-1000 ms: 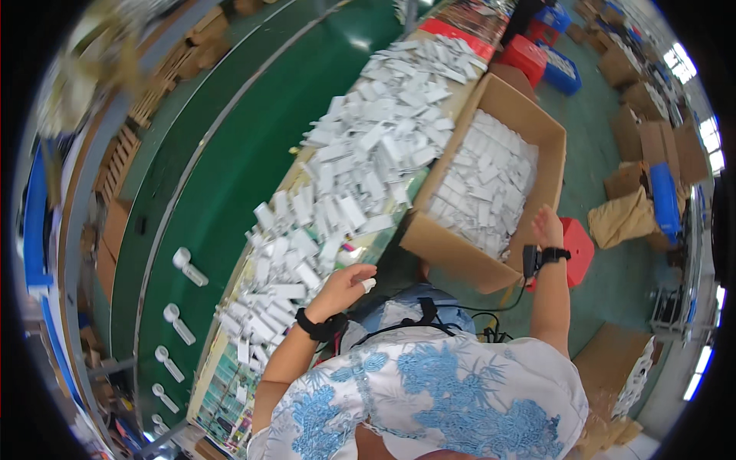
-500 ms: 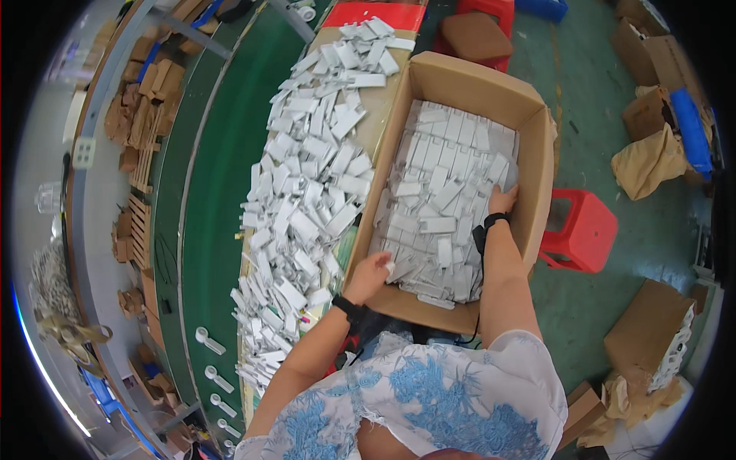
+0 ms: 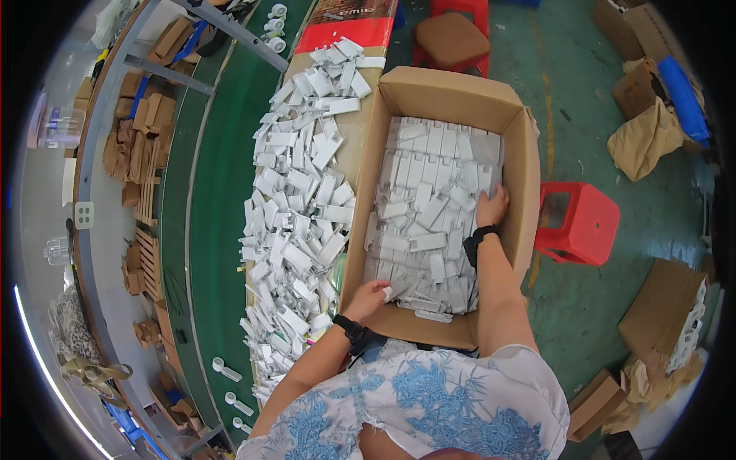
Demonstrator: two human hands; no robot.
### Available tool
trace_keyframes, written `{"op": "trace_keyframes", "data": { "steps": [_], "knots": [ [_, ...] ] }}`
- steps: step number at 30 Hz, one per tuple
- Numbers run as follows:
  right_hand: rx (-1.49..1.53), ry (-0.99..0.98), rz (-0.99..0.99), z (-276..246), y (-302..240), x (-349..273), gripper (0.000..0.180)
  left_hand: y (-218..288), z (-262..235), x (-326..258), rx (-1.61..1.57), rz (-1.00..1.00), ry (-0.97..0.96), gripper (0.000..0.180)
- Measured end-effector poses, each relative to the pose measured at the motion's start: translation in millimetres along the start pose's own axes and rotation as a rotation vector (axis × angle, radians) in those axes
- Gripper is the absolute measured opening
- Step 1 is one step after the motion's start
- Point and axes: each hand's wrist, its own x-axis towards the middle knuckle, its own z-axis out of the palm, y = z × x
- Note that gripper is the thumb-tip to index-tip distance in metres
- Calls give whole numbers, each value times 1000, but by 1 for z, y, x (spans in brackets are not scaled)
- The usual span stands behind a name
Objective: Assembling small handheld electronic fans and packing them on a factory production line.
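2 hands (image 3: 493, 205) at 1 carton (image 3: 452, 103) of white parts (image 3: 425, 169).

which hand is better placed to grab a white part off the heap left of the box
Probably the left hand: it is at the near left corner of the box, close to the heap. The right hand is inside the box, near its right wall, so it would have to reach across.

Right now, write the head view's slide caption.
Left hand at near-left corner of cardboard box, right hand inside beside white pieces, loose heap on the table.
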Motion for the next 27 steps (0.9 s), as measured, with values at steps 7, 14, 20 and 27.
{"op": "trace_keyframes", "data": {
  "steps": [7,14,20,27],
  "knots": [
    [58,93,-186,20,-21,82,55,16,6,21,-272,-176,38,30],
    [-152,-358,-199,9,-60,42,17,3,-5,10,-321,-181,13,30],
    [-83,-298,-676,-38,-89,-50,20,11,-8,8,-330,-177,20,28],
    [-141,-741,-806,-131,-104,-155,29,15,-12,5,-429,21,44,30]
  ]
}}
